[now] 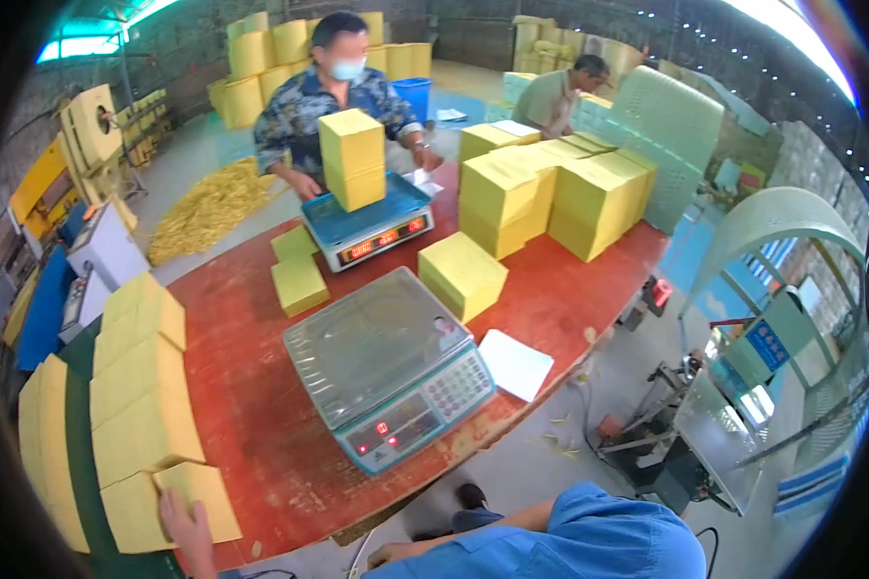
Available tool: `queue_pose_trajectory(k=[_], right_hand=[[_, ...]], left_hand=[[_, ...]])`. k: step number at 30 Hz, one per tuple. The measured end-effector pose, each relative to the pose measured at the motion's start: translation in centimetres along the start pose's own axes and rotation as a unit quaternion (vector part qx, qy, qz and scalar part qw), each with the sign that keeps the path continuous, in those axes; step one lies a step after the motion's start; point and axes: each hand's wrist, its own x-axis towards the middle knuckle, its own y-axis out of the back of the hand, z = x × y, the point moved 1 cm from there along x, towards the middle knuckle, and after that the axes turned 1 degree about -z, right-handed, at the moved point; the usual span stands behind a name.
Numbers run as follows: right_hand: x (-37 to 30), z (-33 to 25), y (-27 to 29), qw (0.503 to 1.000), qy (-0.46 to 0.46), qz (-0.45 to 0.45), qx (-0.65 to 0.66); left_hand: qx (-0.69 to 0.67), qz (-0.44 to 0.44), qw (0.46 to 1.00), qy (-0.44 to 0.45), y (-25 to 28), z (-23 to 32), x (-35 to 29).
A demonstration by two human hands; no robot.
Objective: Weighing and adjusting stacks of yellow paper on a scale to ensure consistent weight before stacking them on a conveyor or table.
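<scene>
At the lower left, my left hand [186, 524] grips the near edge of a block of yellow paper [212, 492], its fingers bent over it. This block sits tilted at the near end of a row of yellow paper blocks [145, 396]. My right forearm crosses the lower edge below the table, and my right hand [391, 554] is partly cut off there, with its fingers not clearly seen. Between the row and the table's right side stands a digital scale [367, 347] with a bare, clear-covered pan.
Across the red table [251, 386], a masked person [333, 106] stands behind a second scale [381, 227] bearing yellow blocks. More yellow stacks [507, 198] and white paper [517, 365] lie right. Another person [555, 101] bends farther back. Machinery [714, 434] stands beyond the table's right edge.
</scene>
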Motion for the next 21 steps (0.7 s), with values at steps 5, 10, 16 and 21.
queue_pose_trajectory(k=[5, 10, 16, 21], right_hand=[[2.7, 0.4, -2.9, 0.99, 0.018, -0.089, 0.111], [7.5, 1.4, -5.2, 0.876, 0.017, -0.106, 0.47], [-0.1, -6.7, -0.1, 0.929, 0.01, -0.072, 0.364], [-4.7, -15.8, 10.8, 0.964, 0.254, 0.071, -0.034]], left_hand=[[0.008, 0.1, 0.981, -0.164, 1.3, 6.0, -6.7], [-0.049, 0.031, 0.989, -0.134, 5.9, 15.2, -14.9], [-0.229, 0.072, 0.97, -0.032, 5.3, 16.1, -17.6], [-0.722, 0.0, 0.687, 0.083, 5.8, 19.2, -13.9]])
